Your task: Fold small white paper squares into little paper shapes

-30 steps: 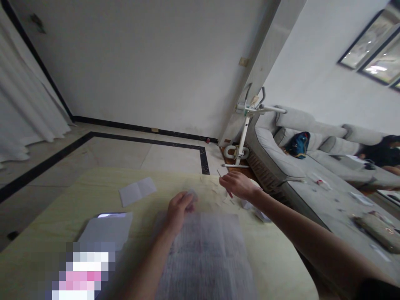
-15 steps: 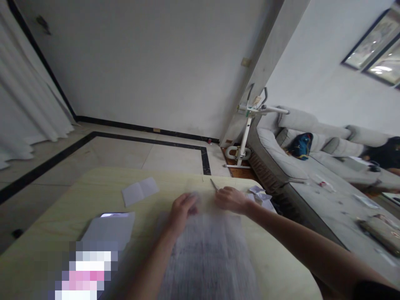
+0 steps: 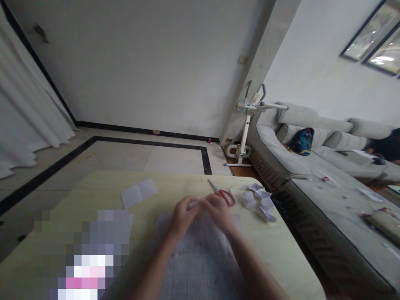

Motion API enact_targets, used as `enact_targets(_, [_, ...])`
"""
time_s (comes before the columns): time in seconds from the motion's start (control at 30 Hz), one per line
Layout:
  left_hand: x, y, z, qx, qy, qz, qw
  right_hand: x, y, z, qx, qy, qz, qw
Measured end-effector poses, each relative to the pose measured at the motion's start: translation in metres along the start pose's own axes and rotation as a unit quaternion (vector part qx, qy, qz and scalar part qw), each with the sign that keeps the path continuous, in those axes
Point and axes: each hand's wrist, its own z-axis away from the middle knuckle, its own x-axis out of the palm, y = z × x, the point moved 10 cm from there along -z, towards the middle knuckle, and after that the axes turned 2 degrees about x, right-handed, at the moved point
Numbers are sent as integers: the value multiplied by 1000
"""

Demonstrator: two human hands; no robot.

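Holding white paper [image 3: 193, 204], between both hands [image 3: 182, 213]

A pair of scissors with red loop handles [image 3: 221, 192] combines smooth, plastic-looking grips and grey metal blades against a smooth, pale yellow tabletop with wood grain [image 3: 275, 254]. Paper looks matt: a small white held piece [image 3: 193, 204], a creased white rectangular sheet [image 3: 139, 193], angular folded white pieces [image 3: 265, 206] and a large grey printed sheet [image 3: 201, 258]. Grey cloth covers a long cushioned sofa [image 3: 340, 225]; glossy panes front dark-framed pictures [image 3: 368, 35].
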Motion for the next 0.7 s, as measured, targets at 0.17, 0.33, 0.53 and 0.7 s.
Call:
enact_targets(0.17, [-11, 5, -1, 4, 34, 38, 999, -11, 11, 3, 21, 85, -48, 995])
enact_targets(0.33, [-18, 11, 1, 23, 64, -4, 998, -3, 15, 8, 28, 64, -71, 995])
enact_targets(0.53, [-14, 10, 4, 21, 61, -13, 998, -2, 14, 13, 37, 56, -65, 996])
enact_targets(0.7, [-3, 1, 4, -6, 14, 3, 1000, -9, 20, 13, 50, 86, -85, 991])
